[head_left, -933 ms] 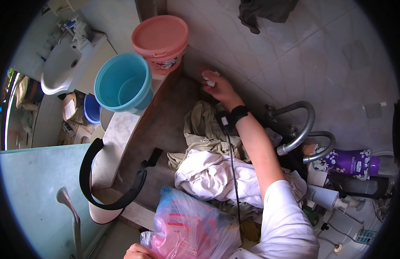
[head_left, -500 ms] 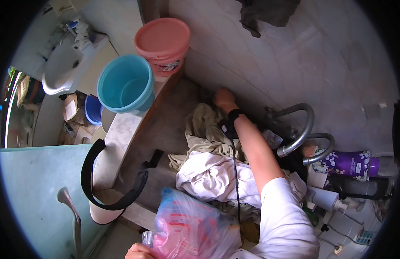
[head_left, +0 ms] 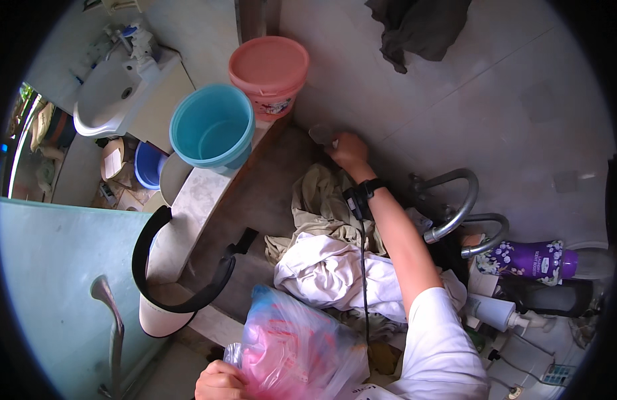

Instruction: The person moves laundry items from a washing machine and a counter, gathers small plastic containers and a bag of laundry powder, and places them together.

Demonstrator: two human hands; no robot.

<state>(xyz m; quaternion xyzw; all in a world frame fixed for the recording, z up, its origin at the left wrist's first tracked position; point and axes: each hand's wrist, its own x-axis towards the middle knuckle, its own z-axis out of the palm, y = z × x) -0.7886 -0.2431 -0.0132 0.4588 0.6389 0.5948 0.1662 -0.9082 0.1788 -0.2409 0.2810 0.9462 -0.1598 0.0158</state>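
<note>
My right hand (head_left: 348, 151) reaches to the far wall of the basin, its fingers closed on a small clear round thing, like a plastic cup (head_left: 320, 134). A black band with a small device and a cable (head_left: 358, 198) sits on that wrist. Low in view, my left hand (head_left: 220, 381) is closed at the gathered edge of a see-through plastic bag (head_left: 302, 340) with pink and blue contents. Shiny clear plastic stands above its fingers. Beyond the bag lie a bunched white cloth (head_left: 318, 270) and an olive-beige cloth (head_left: 315, 197).
On the left ledge stand a turquoise bucket (head_left: 213, 127) and a lidded pink bucket (head_left: 268, 73). A sun visor (head_left: 165, 317) hangs over the ledge's near end. Two curved metal taps (head_left: 470, 200) jut from the right wall, near a purple bottle (head_left: 532, 260) and a white pump bottle (head_left: 492, 312).
The small clear thing now shows plainly at my right hand's fingers, and that hand has lifted a little. The left hand has risen slightly, still at the bag. The whole view has shifted somewhat.
</note>
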